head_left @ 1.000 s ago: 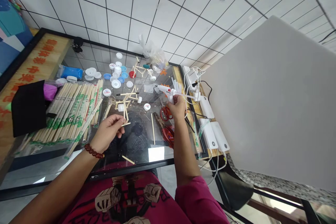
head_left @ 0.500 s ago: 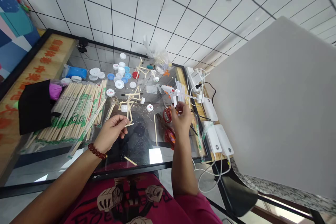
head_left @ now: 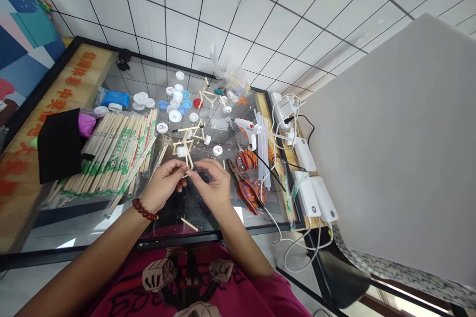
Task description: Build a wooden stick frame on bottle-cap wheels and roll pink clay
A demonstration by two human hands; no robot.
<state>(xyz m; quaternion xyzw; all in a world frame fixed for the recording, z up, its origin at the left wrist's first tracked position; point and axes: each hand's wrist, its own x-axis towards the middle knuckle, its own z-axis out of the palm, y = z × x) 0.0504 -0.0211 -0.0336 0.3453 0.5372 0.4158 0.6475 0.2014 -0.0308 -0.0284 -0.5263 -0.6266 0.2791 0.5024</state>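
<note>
1. stick frame (head_left: pixel 187 146) is on the counter (head_left: pixel 171 210) in front of the person, its near end caught between both hands. that's where all the action is right now.
2. big change: the right hand (head_left: pixel 211 183) has let go of the glue gun (head_left: pixel 248 132) and come across to the frame. a second ago it was over on the gun's handle.
3. left hand (head_left: pixel 169 178) hasn't really budged, still pinching that same near end. so now both are clamped on it, fingertips practically meeting.
4. what that means imo: gluing is paused and it's a two-handed hold or nudge at the joint. can't tell if there's fresh glue there, fingers cover it.
5. glue gun is parked beside the clear glue sticks (head_left: pixel 265 158), with the scissors (head_left: pixel 245 159) and pliers (head_left: pixel 245 190) on the near side of it. nobody's touching any of them.
6. one short loose stick (head_left: pixel 189 224) lies near the counter edge, apart from the hands.
</note>
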